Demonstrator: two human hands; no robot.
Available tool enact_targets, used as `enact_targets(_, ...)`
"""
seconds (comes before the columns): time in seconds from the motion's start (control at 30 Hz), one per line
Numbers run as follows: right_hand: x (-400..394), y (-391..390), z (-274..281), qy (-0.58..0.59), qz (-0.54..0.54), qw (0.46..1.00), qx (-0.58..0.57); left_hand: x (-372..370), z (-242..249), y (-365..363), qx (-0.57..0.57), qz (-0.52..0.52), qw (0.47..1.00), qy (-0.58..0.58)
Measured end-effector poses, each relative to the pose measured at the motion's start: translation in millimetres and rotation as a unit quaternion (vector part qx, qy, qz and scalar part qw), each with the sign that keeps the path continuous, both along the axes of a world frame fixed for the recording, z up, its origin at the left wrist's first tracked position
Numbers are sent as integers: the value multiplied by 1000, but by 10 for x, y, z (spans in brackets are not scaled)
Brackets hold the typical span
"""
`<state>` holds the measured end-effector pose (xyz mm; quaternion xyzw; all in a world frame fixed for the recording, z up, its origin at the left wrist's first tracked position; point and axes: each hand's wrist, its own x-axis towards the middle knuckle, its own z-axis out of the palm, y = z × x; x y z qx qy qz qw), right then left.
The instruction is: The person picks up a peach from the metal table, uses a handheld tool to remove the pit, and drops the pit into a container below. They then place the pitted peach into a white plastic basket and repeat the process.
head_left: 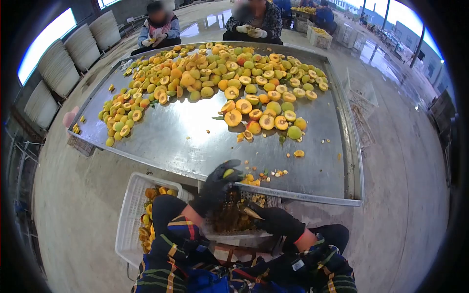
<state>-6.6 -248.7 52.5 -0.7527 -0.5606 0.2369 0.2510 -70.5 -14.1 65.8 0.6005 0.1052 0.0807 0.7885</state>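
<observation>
My left hand (221, 183), in a black glove, is at the table's front edge, its fingers curled round a small yellow-green fruit (228, 173). My right hand (276, 220), also black-gloved, is lower and to the right, closed on a small tool with a pale pointed end (252, 213); its exact kind is unclear. Between and below the hands sits a crate (234, 236) with dark wet scraps and pits inside. Whole and halved fruits (195, 68) are heaped on the metal table (181, 141). Bits of fruit and pits (266, 176) lie beside my left hand.
A white basket (128, 215) of halved fruits stands at my left. The table has a raised metal rim (312, 199). Two gloved people (159, 29) (253, 24) sit across it. White crates (360, 90) stand at the right, and round trays (58, 63) lean at the left.
</observation>
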Motion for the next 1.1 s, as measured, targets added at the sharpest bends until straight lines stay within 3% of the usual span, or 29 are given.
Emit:
enact_targets(0.07,-105,-6,-26,-38,-14,997,-60,-132,91,97,-15,42,999,6)
enact_targets(0.1,-128,-13,-212,-103,-29,993,-49,-207,107,163,17,70,997,-9)
enact_targets(0.13,-158,-39,-372,-169,-45,984,-40,-350,175,342,-31,64,997,-5)
enact_targets(0.17,-166,-69,-450,-184,-42,982,11,-500,173,500,36,107,992,-61)
enact_targets(0.27,-214,-120,-276,-131,-58,988,66,-1158,671,795,123,239,963,-9)
enact_targets(0.3,-206,-148,-243,-134,-63,987,66,-1380,671,971,193,259,946,16)
enact_targets(0.33,-197,-161,-218,-110,-104,982,116,-1646,332,1382,216,280,935,21)
enact_targets(0.37,-177,-159,-194,-85,-142,972,167,-1797,440,1400,185,317,918,150)
enact_targets(0.4,-111,-179,-164,-86,-141,972,170,-1993,277,1589,222,306,907,186)
enact_targets(0.47,86,-210,-70,-84,-231,953,175,-2295,-235,1998,513,269,784,223)
enact_targets(0.5,155,-167,140,-55,-250,947,192,-2256,-151,1988,513,271,783,224)
enact_targets(0.53,230,-136,392,-26,-270,939,209,-2116,36,1911,641,224,716,164)
enact_targets(0.57,321,-125,505,-15,-299,941,156,-1900,200,1825,752,169,630,100)
enact_targets(0.6,411,-96,544,-13,-299,942,155,-1531,330,1725,608,223,740,182)
enact_targets(0.63,504,-57,563,33,-327,929,173,-1183,351,1685,607,215,752,140)
enact_targets(0.67,592,-16,555,79,-353,912,192,-815,342,1566,626,220,746,55)
enact_targets(0.7,683,28,455,121,-346,895,255,-442,332,1490,620,186,761,43)
enact_targets(0.73,716,60,518,124,-344,895,255,-60,189,1496,665,136,732,-53)
enact_targets(0.77,705,79,661,200,-388,878,197,288,287,1244,652,119,748,-36)
enact_targets(0.8,736,113,713,274,-427,851,137,645,182,1184,705,133,691,-82)
enact_targets(0.83,773,128,615,218,-414,867,170,972,168,1114,690,160,700,-93)
enact_targets(0.9,818,151,545,220,-411,867,177,1514,4,1166,659,201,724,29)
enact_targets(1.03,862,205,556,199,-414,872,168,2150,-368,1368,547,182,756,310)
enact_targets(1.1,892,203,539,141,-377,895,192,2265,-542,1282,559,206,740,312)
